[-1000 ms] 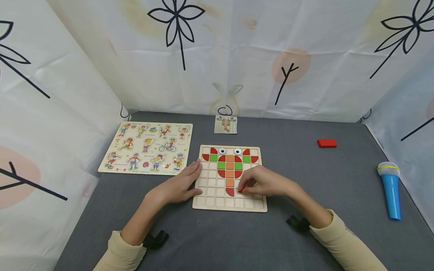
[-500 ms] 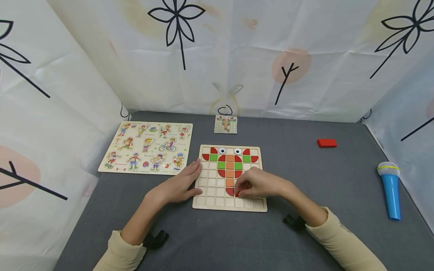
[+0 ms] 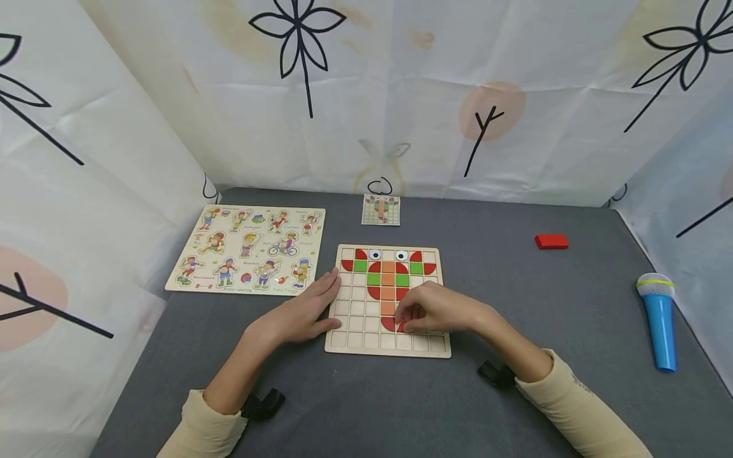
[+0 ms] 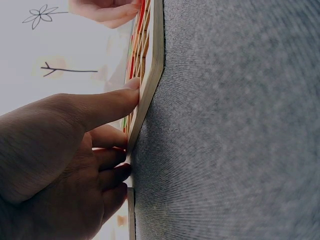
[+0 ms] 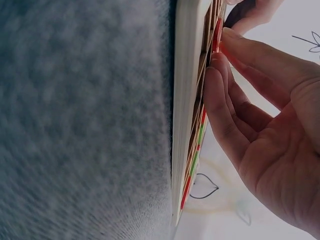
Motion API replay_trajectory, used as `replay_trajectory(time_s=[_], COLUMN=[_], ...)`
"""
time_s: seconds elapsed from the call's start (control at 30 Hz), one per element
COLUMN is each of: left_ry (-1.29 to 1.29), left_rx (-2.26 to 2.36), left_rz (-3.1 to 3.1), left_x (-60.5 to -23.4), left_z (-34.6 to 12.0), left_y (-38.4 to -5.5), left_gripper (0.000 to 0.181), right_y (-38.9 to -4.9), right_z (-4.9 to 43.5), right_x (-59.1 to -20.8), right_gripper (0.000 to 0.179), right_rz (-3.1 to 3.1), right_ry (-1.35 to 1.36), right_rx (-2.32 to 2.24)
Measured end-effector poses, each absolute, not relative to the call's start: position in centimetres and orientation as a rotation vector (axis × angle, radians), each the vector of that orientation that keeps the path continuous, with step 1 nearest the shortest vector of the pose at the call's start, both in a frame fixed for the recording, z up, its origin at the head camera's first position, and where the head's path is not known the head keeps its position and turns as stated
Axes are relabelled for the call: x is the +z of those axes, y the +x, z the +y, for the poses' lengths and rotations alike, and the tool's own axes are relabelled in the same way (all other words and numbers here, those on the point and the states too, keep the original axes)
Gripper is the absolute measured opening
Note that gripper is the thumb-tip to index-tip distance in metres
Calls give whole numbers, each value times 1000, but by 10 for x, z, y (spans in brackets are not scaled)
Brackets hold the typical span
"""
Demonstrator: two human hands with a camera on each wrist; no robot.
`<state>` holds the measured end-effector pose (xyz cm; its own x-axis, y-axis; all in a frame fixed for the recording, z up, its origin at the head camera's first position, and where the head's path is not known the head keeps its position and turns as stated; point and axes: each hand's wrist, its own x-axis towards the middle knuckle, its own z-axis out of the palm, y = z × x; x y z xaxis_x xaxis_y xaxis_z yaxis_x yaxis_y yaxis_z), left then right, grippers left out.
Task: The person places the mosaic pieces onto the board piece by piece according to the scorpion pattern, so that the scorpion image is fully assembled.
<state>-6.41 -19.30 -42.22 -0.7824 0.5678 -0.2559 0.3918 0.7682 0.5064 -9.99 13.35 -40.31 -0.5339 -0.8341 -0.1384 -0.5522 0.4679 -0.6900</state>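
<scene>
A wooden grid board (image 3: 356, 343) lies on the grey table, with red, green and orange tiles and two eye tiles set in its squares. My left hand (image 3: 305, 312) rests along its left edge, fingers extended and thumb near the lower left; the left wrist view shows the thumb (image 4: 117, 102) on the rim. Over the lower middle of the board, my right hand (image 3: 438, 310) pinches a small red tile (image 3: 401, 327), mostly covered by the fingers. That tile is beside a red quarter-round tile (image 3: 388, 324) below the orange column.
Behind the board stands a small pattern card (image 3: 380, 211). A picture puzzle board (image 3: 246, 251) lies to the left. On the right are a red block (image 3: 552, 242) and a blue toy microphone (image 3: 660, 324). Printed white cloth walls surround the table.
My right hand has moved slightly left with the red tile, bringing it beside the red quarter-round tile. Over the last half second it barely moves. My left hand stays in place.
</scene>
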Motion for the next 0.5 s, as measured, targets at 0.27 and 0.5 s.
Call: replay_trajectory(time_s=[0.27, 0.5], left_ry=[732, 752], left_rx=[616, 635], left_rz=[2561, 2559], left_x=[-421, -420], left_z=[-193, -192], left_y=[-64, -63], left_gripper=[85, 85], right_y=[-99, -98], right_z=[137, 142], right_x=[-403, -401], right_gripper=[9, 16], right_rz=[2243, 2281], right_ry=[-1177, -1179], right_rx=[-821, -846])
